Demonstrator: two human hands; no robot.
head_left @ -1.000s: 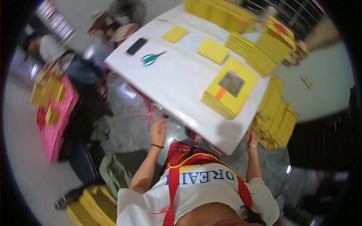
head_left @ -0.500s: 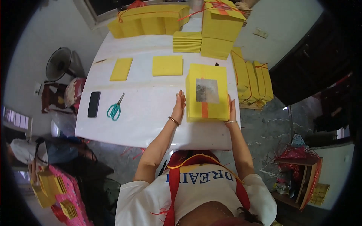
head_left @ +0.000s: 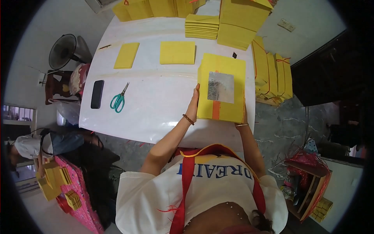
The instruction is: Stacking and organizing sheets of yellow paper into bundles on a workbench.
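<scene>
A tall stack of yellow joss paper (head_left: 206, 89), with a silver foil square (head_left: 221, 87) and an orange band on its top sheet, stands near the table's right front. My left hand (head_left: 193, 102) lies along its left side, fingers straight and pressed to the paper. Against the right side rests my right hand (head_left: 243, 118), its fingers mostly hidden behind the stack. Between them the two hands hold it. To the left, two flat yellow paper packets lie apart: a tilted one (head_left: 126, 55) and a wider one (head_left: 177, 52).
Teal-handled scissors (head_left: 117, 102) and a dark phone (head_left: 97, 94) lie on the white table (head_left: 156, 101). Folded yellow paper (head_left: 201, 27) and a taller pile (head_left: 239, 27) stand at the back. Tied bundles (head_left: 271, 74) sit beyond the right edge. Another person (head_left: 29, 146) is at far left.
My left hand has closed in from beside the stack to press on its left side. The whole view has shifted, so the table sits higher in the picture.
</scene>
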